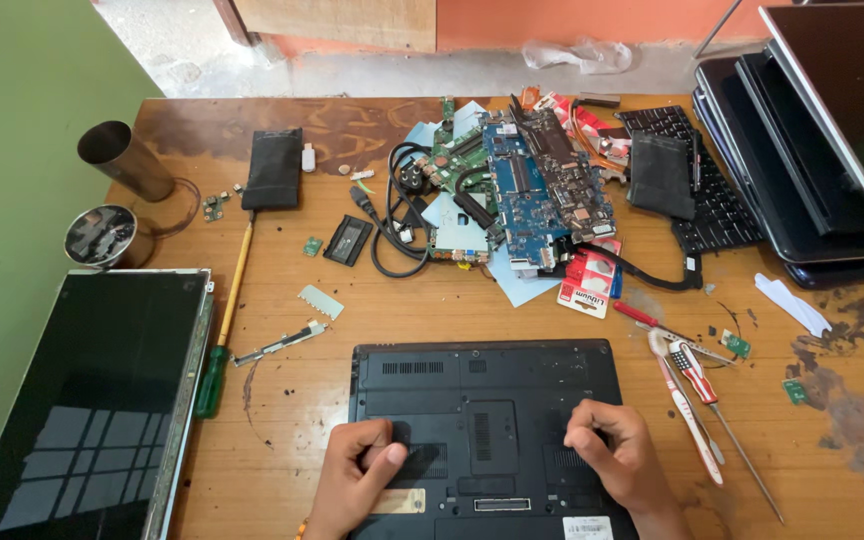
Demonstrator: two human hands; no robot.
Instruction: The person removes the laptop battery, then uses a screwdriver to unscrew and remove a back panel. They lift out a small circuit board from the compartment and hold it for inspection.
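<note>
Both hands are down on the laptop, which lies bottom-up on the worktop right in front of the person. Left hand is curled, thumb pressing along a vent panel near the laptop's near-left corner; nothing is held in that grip, just fingers bent onto the shell. Right hand is half-fisted over the near-right vent, knuckles up, fingertips tucked against the cover; its grip looks empty too.

As for progress, the base cover is still on and every panel sits flush, so by the look of it the opening has barely started and the whole shell remains to come off.

Moving outward from the laptop: just right of it lie screwdrivers with red and white handles, within easy reach. Left of it, a loose screen panel with a green-handled screwdriver along its edge. Beyond the laptop, a heap of circuit boards, a black cable and red battery packs. Far right, stacked laptops. Far left, a metal cup. The clutter leaves little room behind the laptop; nothing lies on it.
</note>
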